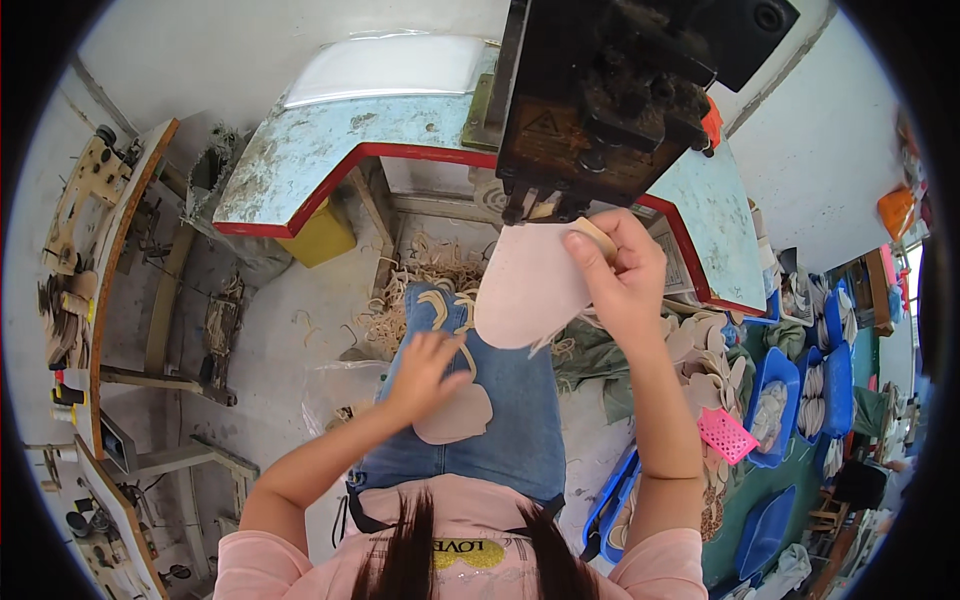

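Observation:
My right hand (630,285) pinches a pale pink shoe insole (530,295), its thumb on top and its fingers curled at the edge. A tan curved edge (597,240) shows beside the thumb. The far end of that insole lies up against the working parts of a black machine head (600,130). Over my lap, my left hand (422,380) is spread and slightly blurred, with nothing visible in its fingers. Just below it, another insole (462,415) rests on my jeans. Curved trimmed strips (432,303) lie on the denim near my left fingertips.
A worn light-blue worktable (340,130) with a red edge surrounds the machine. Offcut strips (400,310) heap on the floor beneath, near a yellow bin (322,235). Blue baskets (772,400), a pink basket (727,435) and piled insoles (705,350) stand right. Wooden shelving (130,250) lines the left.

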A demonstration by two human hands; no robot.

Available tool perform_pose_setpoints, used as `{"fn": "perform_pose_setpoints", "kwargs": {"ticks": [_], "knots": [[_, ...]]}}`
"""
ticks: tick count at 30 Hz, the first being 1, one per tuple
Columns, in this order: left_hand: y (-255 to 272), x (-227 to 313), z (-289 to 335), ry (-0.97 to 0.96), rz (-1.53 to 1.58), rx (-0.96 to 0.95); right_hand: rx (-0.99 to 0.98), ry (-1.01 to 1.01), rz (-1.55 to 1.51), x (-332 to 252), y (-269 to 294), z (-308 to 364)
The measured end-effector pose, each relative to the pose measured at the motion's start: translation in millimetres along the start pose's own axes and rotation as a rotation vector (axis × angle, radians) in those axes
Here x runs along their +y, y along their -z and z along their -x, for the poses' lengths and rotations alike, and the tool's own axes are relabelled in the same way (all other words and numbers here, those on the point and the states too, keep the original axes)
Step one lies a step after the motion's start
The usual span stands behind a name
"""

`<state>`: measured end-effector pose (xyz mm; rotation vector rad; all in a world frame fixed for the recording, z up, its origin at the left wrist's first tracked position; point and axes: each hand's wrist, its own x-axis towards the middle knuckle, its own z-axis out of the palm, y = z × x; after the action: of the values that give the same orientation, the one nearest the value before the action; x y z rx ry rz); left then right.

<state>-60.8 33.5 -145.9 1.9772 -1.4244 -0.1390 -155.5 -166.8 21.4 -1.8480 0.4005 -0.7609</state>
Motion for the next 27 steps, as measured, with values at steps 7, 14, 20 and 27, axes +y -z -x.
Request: {"fn": "perform_pose_setpoints", "kwargs": {"ticks": [7,14,20,27], "knots": [[107,58,-104,0.328,1.181,-0.156,0.088,0.004,-0.057,17,-22,14],[140,65,-133,0.322,0.951,-0.344,-0.221,-0.149,-0.068,22,-17,21],[131,72,-118,0.429,1.181,-0.293,-0.513,-0.341,-0.21,65,49,36],[102,73,-102,0.377,1.337,-0.124,-0.161,-0.288,-0.164,13,72,5]]}}
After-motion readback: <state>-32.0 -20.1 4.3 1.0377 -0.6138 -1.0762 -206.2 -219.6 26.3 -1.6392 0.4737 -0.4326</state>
